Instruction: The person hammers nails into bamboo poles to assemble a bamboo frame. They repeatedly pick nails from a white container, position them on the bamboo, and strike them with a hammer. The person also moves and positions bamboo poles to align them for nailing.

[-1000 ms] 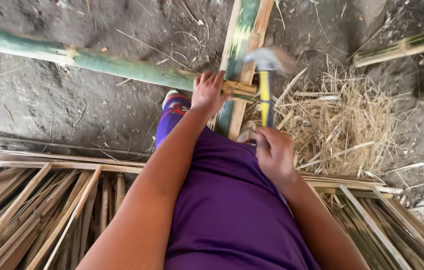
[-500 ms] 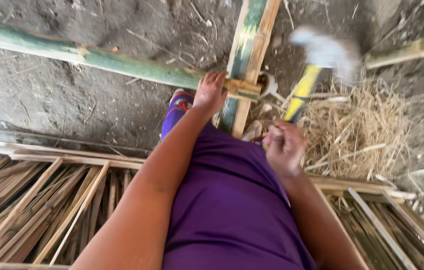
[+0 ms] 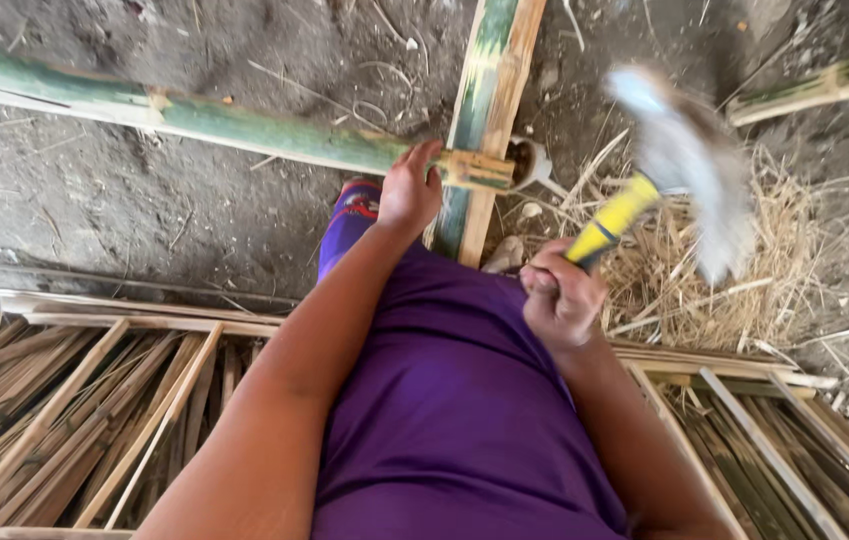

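Head view: right hand (image 3: 559,295) grips blurred yellow-handled hammer (image 3: 679,160); left hand (image 3: 410,190) presses green bamboo pole (image 3: 194,115).

No packages, labels, signs, screens in view — none anywhere.

- The floor (image 3: 144,190) is bare, packed grey earth, rough and strewn with thin dry fibres and small chips.
- A heap of dry straw (image 3: 704,270) lies on the ground at the right.
- Across the bottom runs a lattice of split bamboo slats (image 3: 74,420), pale and brownish, laid close together within a frame of lighter strips; it shows again at the lower right (image 3: 774,440).
- A green bamboo piece (image 3: 824,85) lies at the upper right edge.
- Daylight falls evenly, soft, without hard shadows.
- No walls, windows or furniture are in view.
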